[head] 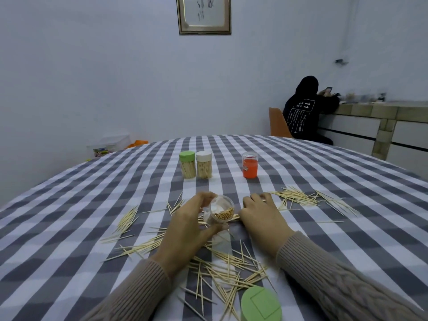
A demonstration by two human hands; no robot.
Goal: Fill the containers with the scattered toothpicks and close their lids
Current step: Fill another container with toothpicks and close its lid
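My left hand (187,225) grips a clear open container (220,210), tilted toward me, with some toothpicks lying in it. My right hand (261,214) rests on the cloth just right of the container, fingers curled down onto toothpicks; whether it pinches any is hidden. Scattered toothpicks (229,269) lie across the checked tablecloth (69,228) near me, with more at the left (127,218) and right (298,198). A green lid (260,303) lies at the bottom edge.
Farther back stand a filled jar with a green lid (187,164), a filled jar with a white lid (204,164) and an orange jar with a clear lid (250,165). A person in black (305,110) sits at a counter at the back right.
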